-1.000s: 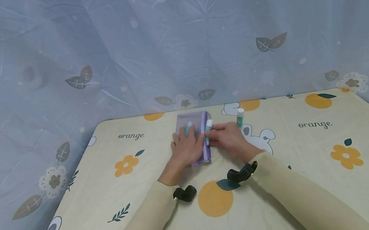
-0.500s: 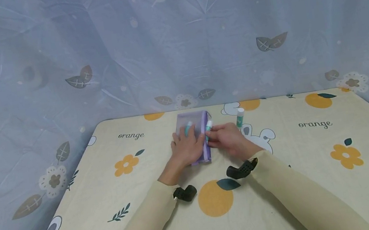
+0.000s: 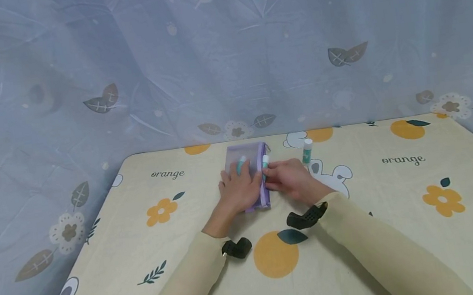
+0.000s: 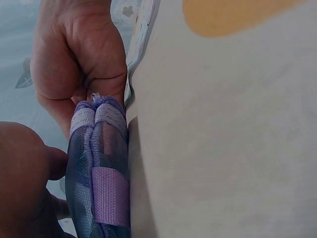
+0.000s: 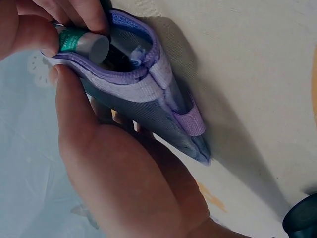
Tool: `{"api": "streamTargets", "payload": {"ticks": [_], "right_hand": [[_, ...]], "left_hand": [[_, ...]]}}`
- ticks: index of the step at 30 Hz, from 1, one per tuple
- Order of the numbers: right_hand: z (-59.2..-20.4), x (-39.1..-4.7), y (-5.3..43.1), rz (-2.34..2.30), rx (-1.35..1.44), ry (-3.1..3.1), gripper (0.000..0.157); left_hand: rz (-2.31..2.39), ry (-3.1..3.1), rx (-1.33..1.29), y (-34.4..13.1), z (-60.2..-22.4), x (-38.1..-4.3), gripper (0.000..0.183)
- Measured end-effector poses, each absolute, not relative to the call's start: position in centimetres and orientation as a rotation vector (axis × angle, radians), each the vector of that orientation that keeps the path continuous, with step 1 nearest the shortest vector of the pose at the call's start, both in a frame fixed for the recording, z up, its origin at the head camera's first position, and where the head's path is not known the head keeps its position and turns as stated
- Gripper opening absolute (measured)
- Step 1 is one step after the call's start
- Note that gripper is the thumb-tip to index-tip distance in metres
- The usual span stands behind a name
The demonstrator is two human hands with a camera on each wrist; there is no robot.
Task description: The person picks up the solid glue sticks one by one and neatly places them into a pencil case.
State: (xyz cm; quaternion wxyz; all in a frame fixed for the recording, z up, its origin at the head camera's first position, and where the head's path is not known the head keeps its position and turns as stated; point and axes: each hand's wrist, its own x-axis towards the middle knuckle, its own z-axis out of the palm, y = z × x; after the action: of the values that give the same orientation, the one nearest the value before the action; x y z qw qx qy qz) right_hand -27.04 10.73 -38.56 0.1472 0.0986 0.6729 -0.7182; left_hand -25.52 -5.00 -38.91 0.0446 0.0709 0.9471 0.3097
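A purple mesh zip pouch (image 3: pixel 243 152) lies on the table, its zipped side gaping toward the right. My left hand (image 3: pixel 238 187) rests on top of it with fingers spread and thumb at the rim. Through the mesh, a teal glue stick (image 3: pixel 241 162) with a white cap shows between those fingers. My right hand (image 3: pixel 290 177) pinches another glue stick (image 3: pixel 265 161) at the pouch's mouth; in the right wrist view this glue stick lies across the opening, its end (image 5: pixel 99 48) inside the rim. A third glue stick (image 3: pixel 307 151) stands behind the right hand.
The table is covered by a cream cloth (image 3: pixel 192 284) printed with oranges, flowers and rabbits. A pale blue curtain (image 3: pixel 224 58) hangs along its back and left edges. Black wrist cameras (image 3: pixel 238 248) are strapped at both sleeves.
The right hand has brought its glue stick slightly left, into the pouch's mouth, and less of it shows below the fingers. The left hand and the third glue stick have stayed put.
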Motion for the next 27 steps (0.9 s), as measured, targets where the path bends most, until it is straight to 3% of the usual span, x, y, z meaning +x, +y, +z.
{"api": "streamTargets", "payload": {"ticks": [13,27], "right_hand": [[-39.1,-26.8,10.1,-2.001,0.249,2.139,0.044],[-39.2,-26.8,9.8,-1.951,0.315,2.219,0.035]], "left_hand": [[0.933,2.866,0.214,-5.2,-40.1,-26.8,0.069],[0.98,2.882,0.214,-5.2,-39.0,-25.8,0.067]]}}
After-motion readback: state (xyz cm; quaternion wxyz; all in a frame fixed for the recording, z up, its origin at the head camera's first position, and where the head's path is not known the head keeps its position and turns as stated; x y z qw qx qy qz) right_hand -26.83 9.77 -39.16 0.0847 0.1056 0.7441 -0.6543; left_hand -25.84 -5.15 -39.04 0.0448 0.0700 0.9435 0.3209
